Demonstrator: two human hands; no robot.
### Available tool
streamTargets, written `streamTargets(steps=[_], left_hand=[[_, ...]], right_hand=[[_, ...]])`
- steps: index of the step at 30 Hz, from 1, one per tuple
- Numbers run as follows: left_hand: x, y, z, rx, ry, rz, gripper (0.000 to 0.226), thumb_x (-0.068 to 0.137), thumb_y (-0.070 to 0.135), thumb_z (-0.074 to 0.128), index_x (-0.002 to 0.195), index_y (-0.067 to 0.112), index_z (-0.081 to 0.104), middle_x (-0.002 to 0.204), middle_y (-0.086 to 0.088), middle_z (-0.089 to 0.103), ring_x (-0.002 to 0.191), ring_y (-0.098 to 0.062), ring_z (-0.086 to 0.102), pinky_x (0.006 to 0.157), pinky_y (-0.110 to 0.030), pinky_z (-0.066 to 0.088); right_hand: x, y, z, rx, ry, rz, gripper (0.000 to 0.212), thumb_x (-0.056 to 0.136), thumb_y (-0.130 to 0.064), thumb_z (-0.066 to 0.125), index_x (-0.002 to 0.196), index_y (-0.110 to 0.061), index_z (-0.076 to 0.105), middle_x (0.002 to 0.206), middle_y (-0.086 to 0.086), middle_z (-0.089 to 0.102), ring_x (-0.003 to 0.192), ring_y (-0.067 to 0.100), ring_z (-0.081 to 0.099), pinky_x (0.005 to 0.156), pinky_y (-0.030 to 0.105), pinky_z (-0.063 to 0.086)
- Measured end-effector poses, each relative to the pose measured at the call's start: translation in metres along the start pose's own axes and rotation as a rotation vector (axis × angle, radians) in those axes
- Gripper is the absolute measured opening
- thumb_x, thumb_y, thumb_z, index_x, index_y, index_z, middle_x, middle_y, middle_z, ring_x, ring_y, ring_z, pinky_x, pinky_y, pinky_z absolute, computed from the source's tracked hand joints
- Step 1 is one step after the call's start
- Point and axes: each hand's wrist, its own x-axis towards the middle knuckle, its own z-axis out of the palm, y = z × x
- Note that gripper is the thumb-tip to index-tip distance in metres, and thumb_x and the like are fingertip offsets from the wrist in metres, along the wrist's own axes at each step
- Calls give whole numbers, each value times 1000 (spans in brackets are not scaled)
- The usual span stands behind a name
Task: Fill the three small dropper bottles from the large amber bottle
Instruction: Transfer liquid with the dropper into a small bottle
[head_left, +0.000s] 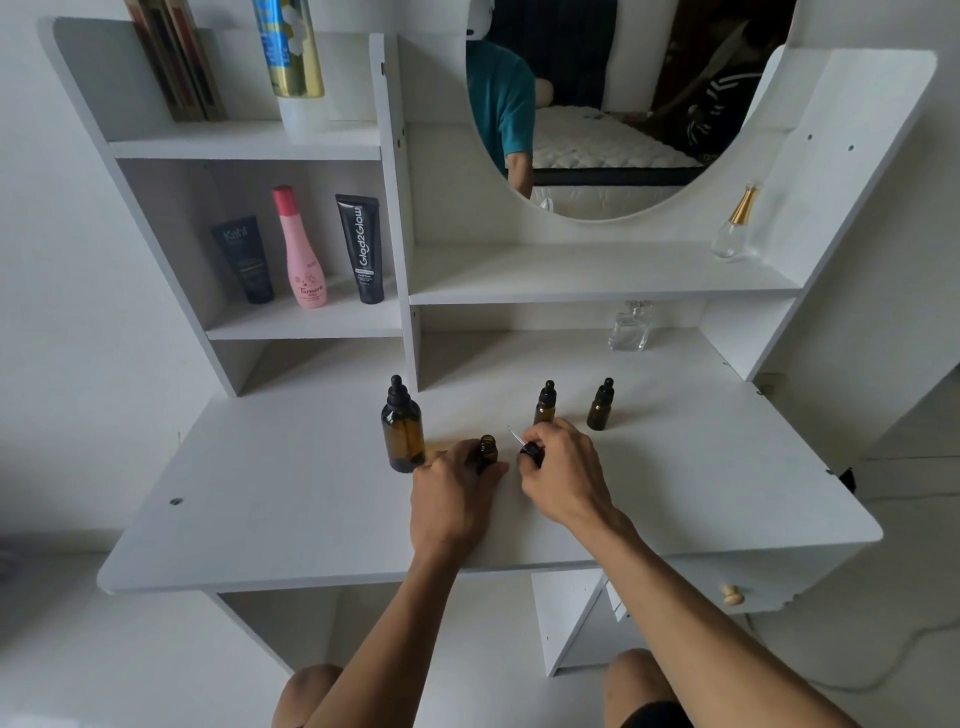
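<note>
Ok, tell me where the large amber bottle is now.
In the head view the large amber bottle stands capped on the desk, just left of the left hand and the opened small bottle.

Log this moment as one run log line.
left hand grips open small bottle | right hand pinches its dropper cap | large amber bottle capped | two small bottles capped

The left hand (453, 491) hides most of the open small bottle (487, 451); its fill level cannot be told.
</note>
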Motion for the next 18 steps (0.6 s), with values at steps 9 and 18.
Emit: streamTargets(steps=[9,18], left_hand=[[-2,5,-3,2,11,6,25,83,47,72,102,30,72,95,5,72,86,-18,66,73,-35,55],[-5,8,-6,4,2,-1,27,82,51,69,101,32,70,94,7,72,86,-16,66,74,-36,56]], right_hand=[[0,6,3,16,11,-22,21,84,-10,67,104,-7,72,106,12,67,96,32,66,80,35,53],[1,8,4,38,7,-27,21,83,-12,68,103,-8,71,107,11,67,97,30,65,82,36,53]])
